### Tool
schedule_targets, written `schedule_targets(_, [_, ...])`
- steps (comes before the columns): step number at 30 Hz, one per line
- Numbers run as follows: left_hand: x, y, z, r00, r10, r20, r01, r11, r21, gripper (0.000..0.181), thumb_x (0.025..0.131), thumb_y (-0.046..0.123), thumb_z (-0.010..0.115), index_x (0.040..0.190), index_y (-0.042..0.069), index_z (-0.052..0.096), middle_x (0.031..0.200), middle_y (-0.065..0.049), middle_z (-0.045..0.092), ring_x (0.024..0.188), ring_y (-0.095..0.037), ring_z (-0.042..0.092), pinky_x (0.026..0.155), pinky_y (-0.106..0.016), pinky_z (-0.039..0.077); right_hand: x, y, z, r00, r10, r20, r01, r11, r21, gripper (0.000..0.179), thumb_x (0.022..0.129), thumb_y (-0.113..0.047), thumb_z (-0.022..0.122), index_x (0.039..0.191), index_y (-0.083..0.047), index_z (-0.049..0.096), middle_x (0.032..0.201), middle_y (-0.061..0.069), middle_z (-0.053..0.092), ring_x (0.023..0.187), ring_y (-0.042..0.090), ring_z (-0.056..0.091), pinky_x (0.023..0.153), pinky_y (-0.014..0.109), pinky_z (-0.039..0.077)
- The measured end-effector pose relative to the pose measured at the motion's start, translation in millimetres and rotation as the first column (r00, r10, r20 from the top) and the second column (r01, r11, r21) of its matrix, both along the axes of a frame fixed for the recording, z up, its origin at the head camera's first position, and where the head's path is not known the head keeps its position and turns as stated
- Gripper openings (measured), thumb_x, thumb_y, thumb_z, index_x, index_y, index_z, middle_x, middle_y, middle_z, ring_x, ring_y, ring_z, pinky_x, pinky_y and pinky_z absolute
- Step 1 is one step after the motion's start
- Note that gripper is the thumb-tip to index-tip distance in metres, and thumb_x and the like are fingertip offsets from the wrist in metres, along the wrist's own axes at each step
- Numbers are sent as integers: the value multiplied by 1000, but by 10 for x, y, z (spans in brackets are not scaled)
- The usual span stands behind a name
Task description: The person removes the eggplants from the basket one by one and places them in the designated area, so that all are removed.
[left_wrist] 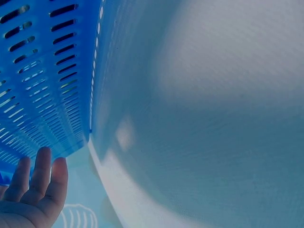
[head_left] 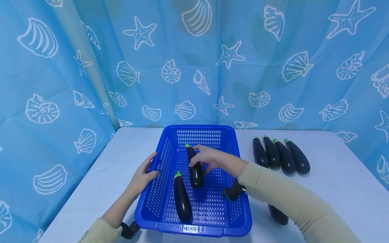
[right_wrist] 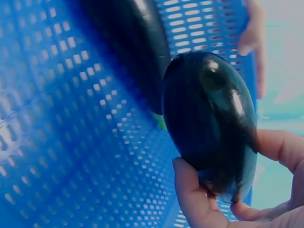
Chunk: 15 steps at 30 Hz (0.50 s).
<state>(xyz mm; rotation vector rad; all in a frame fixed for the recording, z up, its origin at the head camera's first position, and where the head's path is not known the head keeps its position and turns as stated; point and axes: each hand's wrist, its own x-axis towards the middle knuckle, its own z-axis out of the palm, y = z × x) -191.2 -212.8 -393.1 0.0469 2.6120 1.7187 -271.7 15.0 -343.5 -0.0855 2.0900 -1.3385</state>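
Note:
A blue plastic basket (head_left: 194, 230) with slotted walls stands on the table. Above its floor, my right hand (head_left: 209, 157) grips a dark eggplant (head_left: 196, 175) around its middle, green stem end pointing away from me. The right wrist view shows the rounded end of this eggplant (right_wrist: 209, 114) between thumb and fingers (right_wrist: 192, 190). A second eggplant (head_left: 183, 202) lies on the basket floor, toward the left. My left hand (head_left: 143, 175) touches the basket's left side at the rim. Its fingers (left_wrist: 42, 175) look fairly straight beside the slotted outer wall in the left wrist view.
Several eggplants (head_left: 285, 157) lie side by side on the white-covered table (head_left: 334, 189) to the basket's right. Another eggplant (head_left: 278, 214) is partly hidden under my right forearm. A blue curtain (head_left: 231, 81) with white shells hangs behind the table.

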Motion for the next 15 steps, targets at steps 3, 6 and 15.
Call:
schedule_targets(3, [0, -6, -8, 1000, -1, 3, 1, 1000, 3, 69, 82, 11, 49, 145, 18, 21, 141, -24, 33, 116, -47, 46, 81, -54, 50, -7, 29, 58, 1000, 3, -8, -3, 1000, -31, 72, 79, -7, 65, 140, -14, 28, 122, 21, 49, 104, 36, 52, 70, 52, 54])
schedule_targets(6, [-2, -7, -10, 1000, 0, 6, 0, 1000, 4, 69, 82, 11, 50, 145, 19, 21, 140, -24, 34, 115, -47, 47, 81, -53, 50, -7, 59, 116, 1000, 4, -13, -5, 998, -62, 73, 79, -8, 65, 141, -15, 27, 123, 22, 48, 106, 37, 52, 67, 49, 55])
schedule_targets(15, [-4, -6, -2, 1000, -3, 12, 3, 1000, 5, 69, 83, 11, 49, 145, 19, 21, 141, -23, 33, 115, -47, 47, 80, -53, 50, 20, 165, 279, 999, 14, -35, -19, 990, -139, 73, 80, -8, 64, 142, -16, 25, 127, 24, 46, 108, 39, 54, 69, 48, 55])
